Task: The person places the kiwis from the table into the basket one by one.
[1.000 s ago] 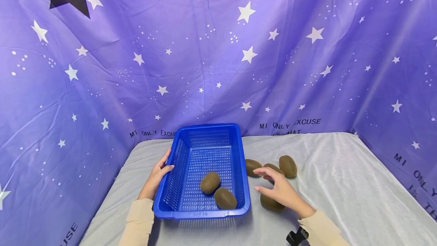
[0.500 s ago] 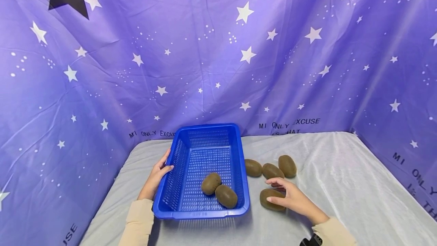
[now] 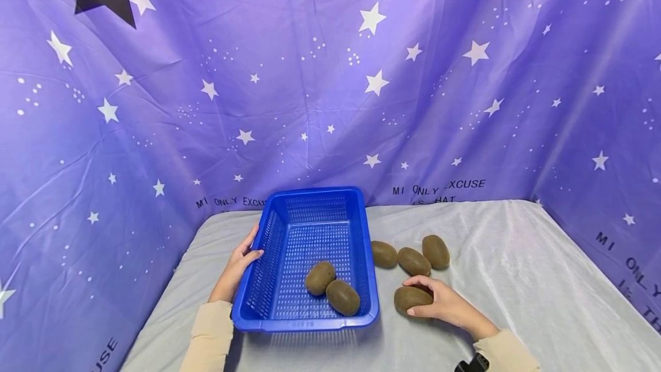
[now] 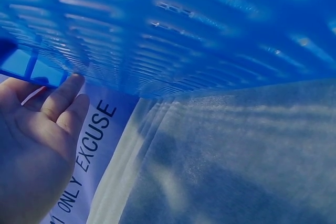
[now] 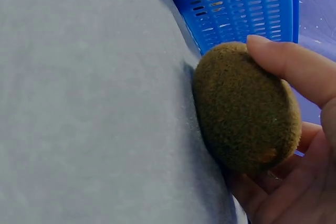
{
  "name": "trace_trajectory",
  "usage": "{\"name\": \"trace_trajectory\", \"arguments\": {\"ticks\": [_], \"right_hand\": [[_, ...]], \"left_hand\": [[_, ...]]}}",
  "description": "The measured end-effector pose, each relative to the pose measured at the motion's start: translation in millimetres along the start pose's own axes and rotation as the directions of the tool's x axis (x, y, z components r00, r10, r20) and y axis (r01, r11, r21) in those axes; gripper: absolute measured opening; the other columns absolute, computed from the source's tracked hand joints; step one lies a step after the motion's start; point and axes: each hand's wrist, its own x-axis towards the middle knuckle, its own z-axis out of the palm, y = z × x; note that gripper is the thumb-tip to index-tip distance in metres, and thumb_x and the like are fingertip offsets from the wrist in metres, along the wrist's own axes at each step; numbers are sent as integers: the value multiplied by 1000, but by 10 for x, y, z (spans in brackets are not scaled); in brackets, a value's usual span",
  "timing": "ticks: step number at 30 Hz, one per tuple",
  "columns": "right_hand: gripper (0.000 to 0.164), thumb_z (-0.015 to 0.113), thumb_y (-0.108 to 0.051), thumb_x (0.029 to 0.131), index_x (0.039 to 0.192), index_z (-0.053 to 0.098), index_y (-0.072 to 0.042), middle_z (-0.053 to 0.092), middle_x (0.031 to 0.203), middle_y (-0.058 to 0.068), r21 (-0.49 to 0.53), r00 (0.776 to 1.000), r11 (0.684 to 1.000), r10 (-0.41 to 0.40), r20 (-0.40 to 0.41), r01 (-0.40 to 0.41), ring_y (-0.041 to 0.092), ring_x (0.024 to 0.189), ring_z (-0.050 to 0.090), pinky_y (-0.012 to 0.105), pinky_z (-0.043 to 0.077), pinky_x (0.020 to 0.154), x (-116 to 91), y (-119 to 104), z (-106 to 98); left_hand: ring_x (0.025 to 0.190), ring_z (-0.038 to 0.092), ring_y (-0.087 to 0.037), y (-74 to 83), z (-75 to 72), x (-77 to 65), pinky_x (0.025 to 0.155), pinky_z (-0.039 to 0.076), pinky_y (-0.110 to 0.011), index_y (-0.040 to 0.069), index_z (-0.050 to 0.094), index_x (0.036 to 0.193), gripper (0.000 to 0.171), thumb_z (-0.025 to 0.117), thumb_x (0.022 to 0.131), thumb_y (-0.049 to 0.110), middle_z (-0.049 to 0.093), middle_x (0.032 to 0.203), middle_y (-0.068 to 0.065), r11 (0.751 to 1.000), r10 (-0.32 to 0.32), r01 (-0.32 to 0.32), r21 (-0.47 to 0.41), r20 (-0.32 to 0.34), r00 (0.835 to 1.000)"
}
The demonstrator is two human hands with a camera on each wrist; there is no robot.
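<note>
A brown, fuzzy kiwi (image 5: pixel 247 108) sits between the thumb and fingers of my right hand (image 3: pixel 446 304), low over the cloth to the right of a blue plastic basket (image 3: pixel 304 324). My left hand (image 3: pixel 238 266) grips the basket's left rim, thumb on top; in the left wrist view its fingers (image 4: pixel 63 98) reach up under that rim. Inside the basket two kiwis lie near the front right, one kiwi (image 3: pixel 320 278) touching the other kiwi (image 3: pixel 343 297).
Beyond my right hand lie three more kiwis: one kiwi (image 3: pixel 384 254) beside the basket's right wall, a middle kiwi (image 3: pixel 413 261) and a right kiwi (image 3: pixel 436 252). A grey cloth (image 3: pixel 516 280) covers the table. A purple star-printed curtain (image 3: pixel 330 102) hangs behind and at both sides.
My right hand has moved toward the front from over the far kiwis and closed its fingers around the nearest one. My left hand and the basket have stayed in place.
</note>
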Motion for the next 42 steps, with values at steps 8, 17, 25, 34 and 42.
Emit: {"name": "trace_trajectory", "arguments": {"ticks": [8,17,25,34,42], "right_hand": [[44,75,-14,76,115,59,-1,63,102,5,10,1000,1000,3,5,-3,5,88,55,21,44,78,5,-9,7],[42,76,-14,75,112,59,-4,62,97,4,-20,1000,1000,-18,2,18,5,85,55,22,44,74,29,-81,9],[41,77,-16,74,111,61,-8,62,96,2,-87,999,996,-29,-45,25,5,84,55,23,44,73,111,-139,-19],[44,79,-16,72,112,63,-7,65,104,3,-168,984,980,-126,-127,104,4,89,54,22,44,77,249,-275,-56],[44,78,-21,74,114,63,-9,65,110,5,-251,982,964,-123,-146,84,7,91,56,25,45,78,411,-444,-115]], "left_hand": [[104,52,-15,3,-3,8,82,50,-27,19,14,153,69,46,93,3,22,152,-18,1000,-11,11,-2,-3,1000],[105,53,-16,-9,-13,19,81,51,-28,19,13,153,69,45,93,3,19,154,-16,1000,-5,5,-18,5,1000],[110,49,-18,-20,-17,21,83,50,-27,20,14,153,69,46,93,3,18,154,-14,1000,-8,8,-24,9,1000],[108,51,-15,-20,-10,23,83,50,-27,18,14,153,69,45,93,2,18,154,-15,1000,-10,10,-19,-3,1000],[107,51,-13,-20,-8,18,82,50,-26,15,13,152,68,45,93,2,19,154,-17,1000,4,-4,5,-1,1000]]}}
